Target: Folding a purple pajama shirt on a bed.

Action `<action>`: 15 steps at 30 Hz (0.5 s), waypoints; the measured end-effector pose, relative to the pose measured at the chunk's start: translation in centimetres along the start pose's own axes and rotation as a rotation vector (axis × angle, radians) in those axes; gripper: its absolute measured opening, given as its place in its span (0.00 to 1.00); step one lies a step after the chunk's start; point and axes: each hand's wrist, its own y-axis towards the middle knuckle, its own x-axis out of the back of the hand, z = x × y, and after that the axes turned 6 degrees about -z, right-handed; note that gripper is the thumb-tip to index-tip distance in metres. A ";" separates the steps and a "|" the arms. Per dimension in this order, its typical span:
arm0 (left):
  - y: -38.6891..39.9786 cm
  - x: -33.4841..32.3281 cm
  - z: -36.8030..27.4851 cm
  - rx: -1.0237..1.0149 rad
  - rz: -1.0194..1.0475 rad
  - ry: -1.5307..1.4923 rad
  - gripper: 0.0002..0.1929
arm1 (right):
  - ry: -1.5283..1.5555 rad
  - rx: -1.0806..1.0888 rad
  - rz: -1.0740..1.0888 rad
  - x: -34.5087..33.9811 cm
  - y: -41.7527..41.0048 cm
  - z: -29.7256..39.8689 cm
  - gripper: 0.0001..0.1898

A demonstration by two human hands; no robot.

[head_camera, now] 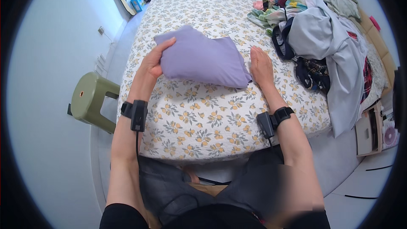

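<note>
A folded lavender cloth (203, 57), thick and soft, lies across the near part of the bed. My left hand (155, 58) grips its left end, thumb on top and the other fingers hidden beneath or behind it. Just off the cloth's right end, my right hand (261, 65) is over the bedspread (203, 133) with its palm side toward the cloth. It holds nothing that I can see, and its fingers lie close together, partly hidden. The bedspread is white quilted fabric with yellow fruit and grey leaves.
To the right, a heap of clothes includes a pale grey garment (313, 33) hanging over the bed's edge and a dark patterned garment (313, 74). A green plastic stool (87, 93) stands left, between bed and wall. A bedside cabinet (367, 132) and a pink fan (389, 135) are at lower right.
</note>
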 end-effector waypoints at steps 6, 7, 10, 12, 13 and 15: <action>7.0 -3.4 -5.0 -0.038 0.269 -0.021 0.18 | -0.016 0.029 -0.015 -0.3 0.0 -0.8 0.23; 8.0 -3.8 -6.0 -0.066 0.318 -0.025 0.18 | -0.013 0.025 -0.021 -0.2 -0.1 -0.6 0.23; 11.3 -4.1 -9.0 -0.147 0.329 -0.047 0.17 | 0.008 0.021 -0.008 -0.3 -0.2 -0.2 0.23; 14.1 -3.6 -10.5 -0.203 0.357 -0.103 0.17 | 0.026 0.004 0.019 -0.2 -0.4 -0.4 0.23; 14.8 -2.9 -11.4 -0.201 0.364 -0.102 0.17 | 0.023 0.002 0.013 -0.1 -0.3 -0.2 0.23; 16.7 -1.4 -12.3 -0.205 0.356 -0.132 0.17 | 0.023 -0.005 0.016 0.3 -0.2 -0.2 0.23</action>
